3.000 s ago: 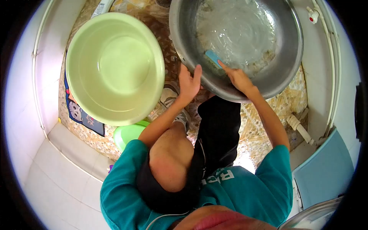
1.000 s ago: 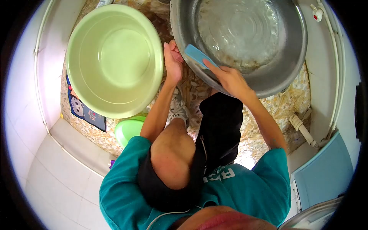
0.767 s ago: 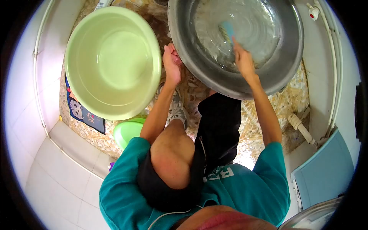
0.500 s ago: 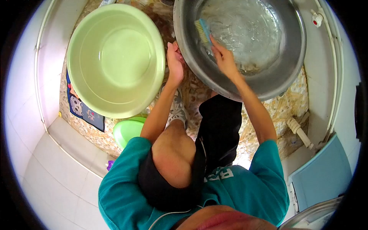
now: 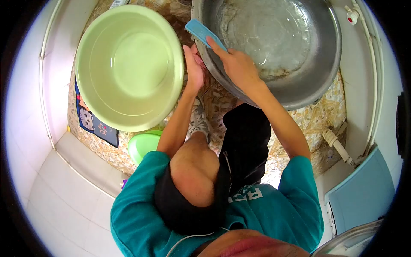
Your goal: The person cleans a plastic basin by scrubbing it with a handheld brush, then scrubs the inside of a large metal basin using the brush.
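My right hand (image 5: pixel 240 67) is closed around the handle of a light-blue scrub brush (image 5: pixel 205 34). The brush lies across the left rim of a large dark-grey basin (image 5: pixel 295 99), its bristle side turned down against the rim. Clear water (image 5: pixel 274 38) with glints stands in this basin. My left hand (image 5: pixel 195 68) is at the basin's outer left side, fingers curled against the rim; its fingertips are partly hidden. A pale-green basin (image 5: pixel 92 103) holding clear water stands just left of that hand.
Below the green basin sit a small bright-green bowl-like item (image 5: pixel 143 145) and a dark mat (image 5: pixel 98 124) with a cat picture. At right, a beige drain pipe (image 5: pixel 336 143), a blue panel (image 5: pixel 364 188) and a valve with a red mark (image 5: pixel 352 17) line the wall.
The brush has moved from the basin's inner wall up and left onto its rim, its blue back now facing up. My left hand has stayed at the rim.
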A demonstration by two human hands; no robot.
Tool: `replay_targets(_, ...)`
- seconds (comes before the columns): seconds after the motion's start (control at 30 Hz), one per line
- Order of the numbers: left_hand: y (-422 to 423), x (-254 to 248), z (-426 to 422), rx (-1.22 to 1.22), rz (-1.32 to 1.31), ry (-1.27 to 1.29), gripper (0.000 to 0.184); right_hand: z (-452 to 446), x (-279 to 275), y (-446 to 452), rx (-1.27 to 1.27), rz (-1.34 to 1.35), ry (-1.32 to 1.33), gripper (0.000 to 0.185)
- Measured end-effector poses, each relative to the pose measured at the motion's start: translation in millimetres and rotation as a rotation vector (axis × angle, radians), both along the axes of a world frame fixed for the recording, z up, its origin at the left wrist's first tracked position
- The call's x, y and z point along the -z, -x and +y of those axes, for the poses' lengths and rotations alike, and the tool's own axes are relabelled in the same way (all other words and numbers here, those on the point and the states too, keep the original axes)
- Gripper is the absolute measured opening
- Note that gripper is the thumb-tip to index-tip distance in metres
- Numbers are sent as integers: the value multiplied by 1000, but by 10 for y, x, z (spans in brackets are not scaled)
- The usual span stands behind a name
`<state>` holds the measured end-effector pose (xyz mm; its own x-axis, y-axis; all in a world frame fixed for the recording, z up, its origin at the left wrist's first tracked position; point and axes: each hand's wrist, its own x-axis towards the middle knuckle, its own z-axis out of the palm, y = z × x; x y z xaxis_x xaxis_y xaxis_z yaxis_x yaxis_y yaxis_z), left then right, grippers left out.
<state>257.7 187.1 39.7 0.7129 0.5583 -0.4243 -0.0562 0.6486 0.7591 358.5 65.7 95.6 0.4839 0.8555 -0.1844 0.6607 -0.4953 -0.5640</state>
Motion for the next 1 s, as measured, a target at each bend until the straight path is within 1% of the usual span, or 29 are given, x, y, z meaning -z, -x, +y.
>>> replay_targets(0.07,48,53,31,18,48,38,74,-88,23,27,-11,17,2,78)
replay_targets(0.13,97,118,32,27,68,56,73,-519,9,122,-61,171,64,66)
replay_targets(0.2,159,106,-71,-32,-133,25,62,-761,-35,52,-66,206,23,65)
replay_targets(0.23,282,222,-156,-29,-133,28,62,-844,-47,27,-67,238,-23,63)
replay_targets(0.27,458,413,-266,52,-38,-215,48,-878,22,-10,-64,236,-22,63)
replay_targets(0.3,471,288,-376,140,58,-261,33,-884,165,-73,2,185,-77,63)
replay_targets(0.33,483,158,-486,233,149,-309,23,-855,276,-149,67,134,-133,64)
replay_targets(0.37,415,85,-573,214,124,-266,23,-824,363,-233,49,76,-94,65)
replay_targets(0.4,386,39,-617,195,104,-219,24,-809,492,-315,50,78,-93,65)
replay_targets(0.43,373,-6,-607,198,111,-215,24,-832,654,-371,55,57,5,64)
replay_targets(0.47,331,-34,-565,148,116,-252,21,-870,793,-397,61,33,102,63)
replay_targets(0.5,245,-51,-497,97,113,-294,18,-905,896,-412,82,52,81,65)
replay_targets(0.53,142,-55,-406,100,109,-293,18,-947,867,-426,86,49,82,65)
replay_targets(0.6,-32,-56,-204,-32,61,-337,18,-1087,751,-384,-92,171,156,60)
replay_targets(0.63,-106,-63,-105,-38,64,-334,18,-1149,667,-387,-98,173,159,60)
replay_targets(0.7,-208,-68,47,-66,120,-247,16,-1262,520,-412,-153,319,257,60)
replay_targets(0.73,-241,-31,70,-68,120,-248,16,-1304,548,-444,-155,318,255,60)
replay_targets(0.8,-241,42,80,-132,135,-264,15,-1356,660,-449,-171,219,113,59)
replay_targets(0.83,-183,15,19,-131,145,-264,15,-1252,700,-432,-172,229,113,59)
replay_targets(0.9,-30,-124,-224,-82,297,-490,21,-902,842,-409,-41,116,171,57)
replay_targets(0.93,9,-212,-372,-18,308,-553,28,-751,911,-406,-33,111,168,57)
replay_targets(1.0,71,-176,-588,-60,225,-624,33,-551,999,-368,104,135,26,57)
